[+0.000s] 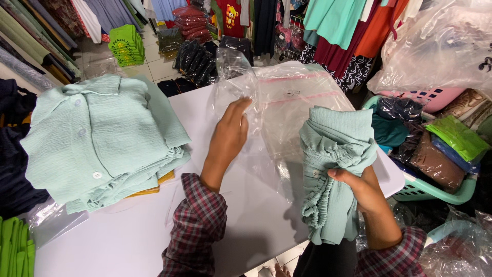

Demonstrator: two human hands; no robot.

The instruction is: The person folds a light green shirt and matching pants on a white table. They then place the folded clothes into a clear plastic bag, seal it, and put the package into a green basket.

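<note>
My right hand (361, 187) grips a folded mint-green garment (335, 154) and holds it up just off the white table's right edge. My left hand (229, 133) lies flat with fingers together on a clear plastic bag (287, 107) that rests on the white table (128, 231); the bag's mouth is lifted near my fingertips. Both wrists wear plaid sleeves. A stack of folded mint-green shirts with white buttons (102, 138) sits on the table to the left of my left hand.
A teal basket (435, 192) of bagged clothes stands to the right, a pink basket (435, 97) behind it. Hanging garments and clothing piles fill the back. Green folded items (15, 246) and dark clothes (13, 154) lie at the left. Loose plastic bags (461, 251) crowd the lower right.
</note>
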